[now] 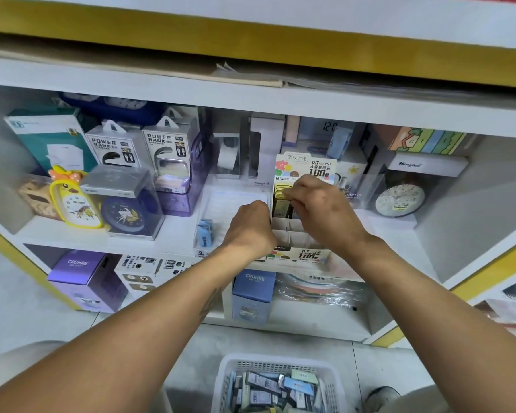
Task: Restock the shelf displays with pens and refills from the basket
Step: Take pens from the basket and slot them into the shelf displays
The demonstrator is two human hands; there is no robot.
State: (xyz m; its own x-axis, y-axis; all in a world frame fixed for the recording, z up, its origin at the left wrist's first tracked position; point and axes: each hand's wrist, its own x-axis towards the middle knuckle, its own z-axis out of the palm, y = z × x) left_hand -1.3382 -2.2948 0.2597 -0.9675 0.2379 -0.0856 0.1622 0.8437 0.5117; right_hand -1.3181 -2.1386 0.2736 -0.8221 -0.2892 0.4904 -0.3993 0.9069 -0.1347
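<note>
A white cardboard display box (295, 234) with divided slots and a printed header card stands on the middle shelf. My right hand (322, 210) pinches a dark and yellow refill pack (282, 201) at the box's back row. My left hand (251, 228) is curled into a fist against the box's left side; what it holds, if anything, is hidden. On the floor below sits a white plastic basket (277, 363) with several refill packs (280, 389) inside.
A clear tray (221, 210) left of the box holds blue packs (204, 234). Clocks (72, 201) and power bank boxes (113, 147) fill the shelf's left; another clock box (399, 198) stands right. Purple and blue boxes (84, 278) sit on the lower shelf.
</note>
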